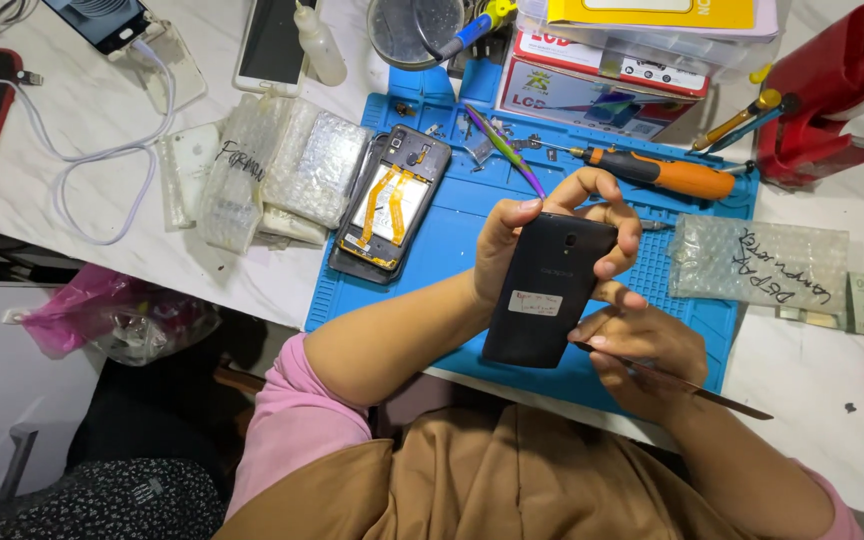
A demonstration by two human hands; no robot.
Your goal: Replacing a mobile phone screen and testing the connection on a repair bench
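Hands meet over the blue mat [697,320], and we see them working on a black phone [547,290] held back side up, just above the mat's near edge. Our left hand [512,240] wraps the top of the phone, thumb on one side and fingers curled over the other, clamped firmly on it. Our right hand [647,350] pinches a thin flat pry tool [682,380], its tip set against the phone's lower right edge. The back cover looks fully seated; we cannot tell whether any gap has opened along that seam, since the fingers hide it. So, as we judge it, the prying is only at its start, and the cover is yet to come off. Beside us on the mat lies a second phone [392,200], already opened, with orange ribbon cables showing. An orange screwdriver [662,172] rests further back, and bubble-wrap packets [282,170] sit on the white table [102,210] to the left.
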